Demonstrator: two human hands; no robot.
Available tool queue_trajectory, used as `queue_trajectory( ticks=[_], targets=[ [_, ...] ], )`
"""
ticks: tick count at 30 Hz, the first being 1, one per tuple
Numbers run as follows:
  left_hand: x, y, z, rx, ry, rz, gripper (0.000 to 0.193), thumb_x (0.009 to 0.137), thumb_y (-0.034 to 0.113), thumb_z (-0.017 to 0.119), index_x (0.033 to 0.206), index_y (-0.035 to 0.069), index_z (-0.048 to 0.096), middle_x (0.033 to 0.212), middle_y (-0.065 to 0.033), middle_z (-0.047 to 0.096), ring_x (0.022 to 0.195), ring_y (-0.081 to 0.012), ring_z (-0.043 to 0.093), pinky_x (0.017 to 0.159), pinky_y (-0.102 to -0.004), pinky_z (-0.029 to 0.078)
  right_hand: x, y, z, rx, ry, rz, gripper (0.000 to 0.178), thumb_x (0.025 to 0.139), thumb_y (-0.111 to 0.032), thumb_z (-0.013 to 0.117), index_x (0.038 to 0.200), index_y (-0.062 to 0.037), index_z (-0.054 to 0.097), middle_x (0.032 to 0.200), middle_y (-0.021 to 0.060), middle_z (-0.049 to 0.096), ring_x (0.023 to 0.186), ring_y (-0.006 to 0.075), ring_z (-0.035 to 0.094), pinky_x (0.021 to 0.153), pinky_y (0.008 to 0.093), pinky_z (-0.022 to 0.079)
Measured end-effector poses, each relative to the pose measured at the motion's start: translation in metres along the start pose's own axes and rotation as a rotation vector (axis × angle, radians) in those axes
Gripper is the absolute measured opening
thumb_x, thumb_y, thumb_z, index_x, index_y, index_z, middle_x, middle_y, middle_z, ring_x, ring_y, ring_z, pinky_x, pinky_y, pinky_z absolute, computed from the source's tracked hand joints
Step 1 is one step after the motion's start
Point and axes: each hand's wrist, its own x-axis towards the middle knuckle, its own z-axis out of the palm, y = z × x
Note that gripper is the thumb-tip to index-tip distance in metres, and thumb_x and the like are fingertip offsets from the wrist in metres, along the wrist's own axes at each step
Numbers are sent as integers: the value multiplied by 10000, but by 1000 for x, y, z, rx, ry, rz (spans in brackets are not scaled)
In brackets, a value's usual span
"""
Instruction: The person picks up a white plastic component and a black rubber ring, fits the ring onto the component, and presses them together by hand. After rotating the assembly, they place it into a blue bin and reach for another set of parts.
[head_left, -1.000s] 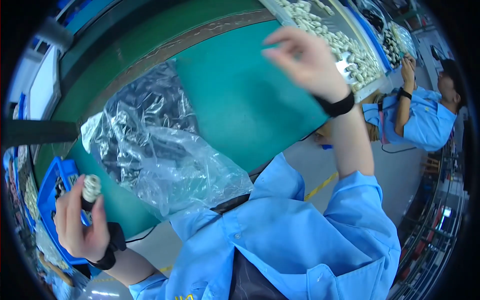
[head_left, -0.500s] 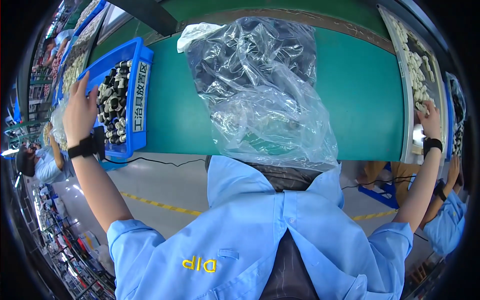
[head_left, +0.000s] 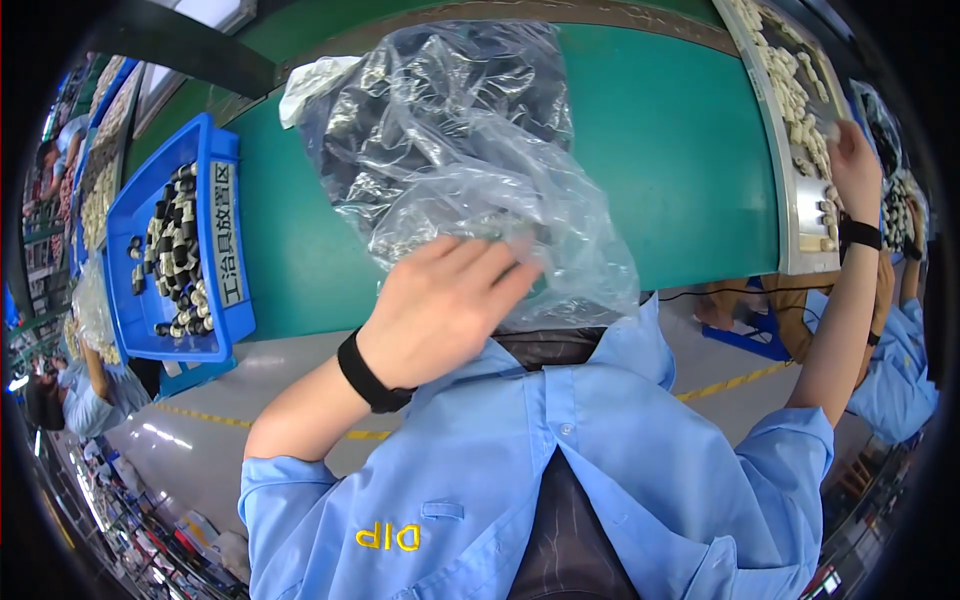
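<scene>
Fingers (head_left: 480, 268) of the left hand (head_left: 440, 305) lie loosely spread, released, on the clear plastic bag (head_left: 460, 150). At three o'clock, the right hand (head_left: 857, 165) touches the metal tray (head_left: 790, 190); its grip is unclear.

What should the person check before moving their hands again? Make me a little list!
1. Left hand on the clear plastic bag: ok, fingers rest on its near edge.
2. Left hand actually gripping the bag: cannot tell, the fingertips blend into the plastic.
3. Right hand at the metal tray of pale parts: ok, it reaches the tray's right side.
4. Right hand holding a part: cannot tell, too small.
5. Blue bin of dark and pale parts sits fully on the green table: not ok, its near corner overhangs the edge.
</scene>
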Motion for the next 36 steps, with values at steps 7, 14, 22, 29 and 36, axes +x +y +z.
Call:
queue_trajectory(
  ticks=[7, 14, 22, 29, 36],
  targets=[
    [26, -4, 23, 92, -3, -3, 332, 741, 121, 590, 1067, 70, 622, 866, -29, 553, 791, -177, 601, 629, -301, 481, -16, -176, -50, 612, -124, -261, 357, 893, -20, 646, 1241, -18, 570, 1100, 73, 641, 995, 145, 630, 895, 256, 500],
    [12, -12, -35, -129, -6, 133, 325, 714, 107, 623, 1033, 66, 666, 869, -50, 608, 720, -163, 593, 577, -282, 486, -32, -280, -57, 884, -402, -678, 333, 873, 69, 591, 1202, 20, 580, 1112, 84, 612, 986, 156, 629, 859, 278, 514],
    [88, -84, -28, -695, 711, -131, 215, 812, 30, 732, 1014, -12, 669, 942, -82, 673, 787, -113, 626, 630, -215, 483, -11, -331, 11, 1627, -630, -481, 359, 898, 54, 561, 1255, 32, 579, 1077, 89, 599, 921, 163, 625, 821, 271, 514],
    [79, -99, 6, -862, 756, -188, 440, 745, -32, 790, 1138, -32, 592, 997, -107, 672, 842, -108, 644, 694, -203, 519, -23, -335, 46, 1524, -354, -570, 373, 898, 32, 590, 1271, 49, 573, 1056, 99, 582, 890, 160, 594, 785, 268, 499],
    [77, -86, -3, -684, 559, -222, 475, 744, -60, 780, 1166, -59, 561, 1040, -140, 680, 841, -128, 668, 697, -222, 542, -31, -333, 37, 1610, -280, -514, 343, 856, 45, 641, 1197, 67, 610, 1050, 120, 578, 885, 173, 588, 745, 269, 493]
  ],
)
